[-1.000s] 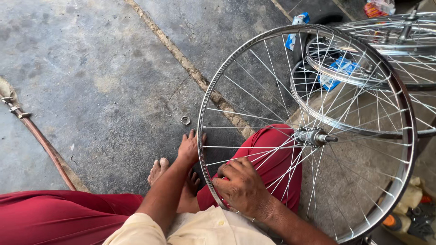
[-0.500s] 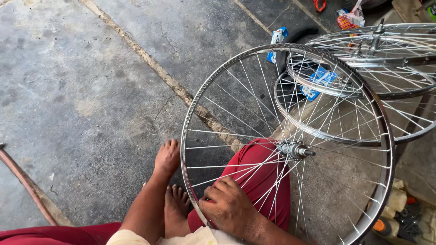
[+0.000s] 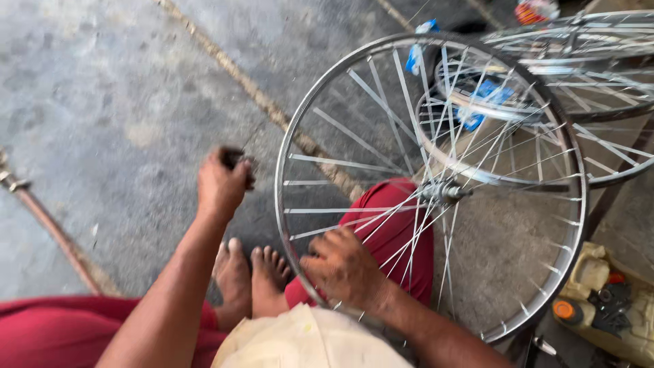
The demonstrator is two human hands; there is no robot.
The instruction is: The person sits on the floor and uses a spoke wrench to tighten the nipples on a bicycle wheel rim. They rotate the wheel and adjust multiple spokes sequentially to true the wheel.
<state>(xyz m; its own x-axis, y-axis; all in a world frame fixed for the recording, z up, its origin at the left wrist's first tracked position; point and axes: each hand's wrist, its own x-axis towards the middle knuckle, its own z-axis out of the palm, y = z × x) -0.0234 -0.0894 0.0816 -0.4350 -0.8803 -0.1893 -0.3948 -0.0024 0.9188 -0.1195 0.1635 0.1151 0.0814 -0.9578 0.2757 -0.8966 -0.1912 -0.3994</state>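
Right hand (image 3: 344, 268) grips the spoked wheel (image 3: 436, 191) rim at its lower edge; left hand (image 3: 221, 185) pinches a small dark object (image 3: 235, 158) beside it.

Left hand (image 3: 221, 185) lifted off floor, now gripping small dark object (image 3: 235, 158).

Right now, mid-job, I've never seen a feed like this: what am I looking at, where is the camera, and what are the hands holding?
There is no machine here: a seated person works with bare hands, and the one picture comes from a camera on their head, looking down. The right hand grips the rim of a spoked bicycle wheel that stands across their red-clothed knee. The left hand is raised over the concrete floor, closed around a small dark object too blurred to name. Their bare feet rest below. More wheels lie behind, a rusty rod lies at the left, and a yellowish container sits at the lower right.
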